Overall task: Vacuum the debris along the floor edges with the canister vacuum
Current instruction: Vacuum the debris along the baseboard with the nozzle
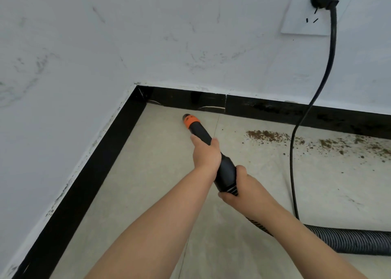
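The left hand (pixel 206 152) is wrapped around the forward part of the black vacuum nozzle (pixel 208 151), and the right hand (pixel 240 190) is clamped on its ribbed rear end, where the corrugated hose (pixel 349 241) is joined and led away toward 4 o'clock. The nozzle is pointed toward 11 o'clock, with its orange-ringed tip (pixel 187 118) held just short of the black baseboard (pixel 264 109) near the room corner. The floor (pixel 148 183) around the tip and along the left-hand baseboard looks free of crumbs, so that stretch is judged to be finished. A band of brown debris (pixel 268 135) is spread along the far edge from 1 to 3 o'clock, well apart from the tip, and is judged to be the work left. It is crossed by the power cord (pixel 293 151), hung from a wall outlet (pixel 306 9) at 1 o'clock.
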The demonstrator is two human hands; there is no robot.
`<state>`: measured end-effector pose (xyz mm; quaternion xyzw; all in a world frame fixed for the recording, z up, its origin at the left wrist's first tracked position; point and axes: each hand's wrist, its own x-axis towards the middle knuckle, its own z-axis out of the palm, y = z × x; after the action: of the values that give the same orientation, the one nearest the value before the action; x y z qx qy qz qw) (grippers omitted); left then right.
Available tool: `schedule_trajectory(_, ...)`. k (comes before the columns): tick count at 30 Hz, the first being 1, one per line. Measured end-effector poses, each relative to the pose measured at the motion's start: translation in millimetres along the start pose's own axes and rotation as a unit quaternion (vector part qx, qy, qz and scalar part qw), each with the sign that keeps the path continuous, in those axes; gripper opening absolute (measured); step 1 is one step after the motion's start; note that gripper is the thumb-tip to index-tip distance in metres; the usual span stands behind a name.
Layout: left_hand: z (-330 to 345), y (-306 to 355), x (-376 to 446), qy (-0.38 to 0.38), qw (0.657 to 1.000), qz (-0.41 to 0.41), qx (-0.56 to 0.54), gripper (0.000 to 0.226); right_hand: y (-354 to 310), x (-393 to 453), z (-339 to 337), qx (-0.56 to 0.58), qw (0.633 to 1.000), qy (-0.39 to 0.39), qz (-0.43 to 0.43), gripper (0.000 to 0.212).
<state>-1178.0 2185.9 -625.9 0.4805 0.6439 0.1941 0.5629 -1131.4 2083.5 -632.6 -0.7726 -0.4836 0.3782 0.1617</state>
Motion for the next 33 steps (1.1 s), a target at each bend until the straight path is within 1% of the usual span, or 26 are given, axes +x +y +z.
schedule_trajectory(7,-12,0,-6,0.03,0.999,-0.011,-0.01,0.058,-9,-2,-1,-0.008,1.0,-0.022,-0.021,0.038)
schedule_trajectory(10,-15,-2,-6,0.028,1.0,-0.012,-0.009,0.056,-14,-5,1,-0.003,1.0,-0.022,-0.017,0.038)
schedule_trajectory(17,1,-12,-33,-0.045,0.999,-0.006,0.026,0.055,-4,-47,3,-0.019,0.999,0.017,0.039,0.038)
schedule_trajectory(21,14,-13,-51,-0.059,0.998,-0.01,0.023,0.054,6,-66,-9,-0.032,0.998,0.023,0.051,0.038)
schedule_trajectory(30,52,4,-68,-0.131,0.99,-0.005,0.041,0.059,25,-82,-31,0.002,0.992,0.065,0.107,0.037)
schedule_trajectory(33,62,2,-75,-0.139,0.989,-0.009,0.043,0.06,31,-91,-37,0.003,0.992,0.06,0.112,0.037)
